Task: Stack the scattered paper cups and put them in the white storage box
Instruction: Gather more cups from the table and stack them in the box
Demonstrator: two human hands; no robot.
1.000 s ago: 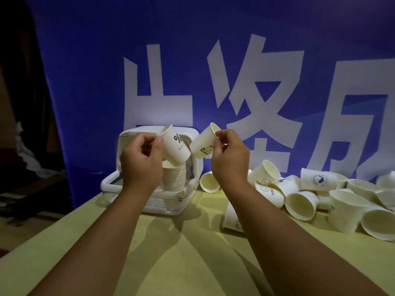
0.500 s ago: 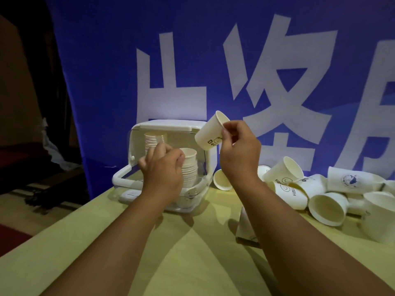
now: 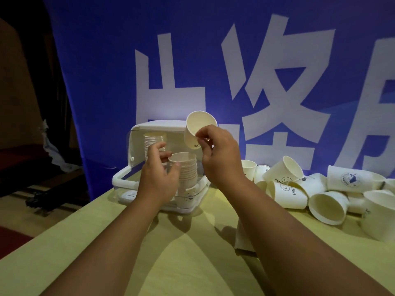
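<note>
Above the white plastic storage box [image 3: 123, 180], whose lid stands raised at the back, our right hand [image 3: 221, 155] pinches a single white paper cup [image 3: 197, 129] by its side wall between thumb and fingertips. The cup's mouth is tilted towards us, and it hangs just over the front stack of nested paper cups [image 3: 188, 171] inside the box. Our left hand [image 3: 159, 176] sits against that stack, fingers loosely curled and thumb at the top rim. We cannot tell whether it grips the stack or only steadies it.

We judge the work to be somewhere near its middle. Two stacks stand in the box, the front one and a second stack [image 3: 154, 139] behind it at the back left. Their rims are too close together for us to count the cups. One cup is in hand. On the yellow-green table [image 3: 181, 263], to the right, lies a heap of loose white paper cups [image 3: 286, 195]. We make out at least nine, overlapping and running off the frame, and one shadowed cup [image 3: 241, 240] lies beside our right forearm. All of these are left to stack and put away.
</note>
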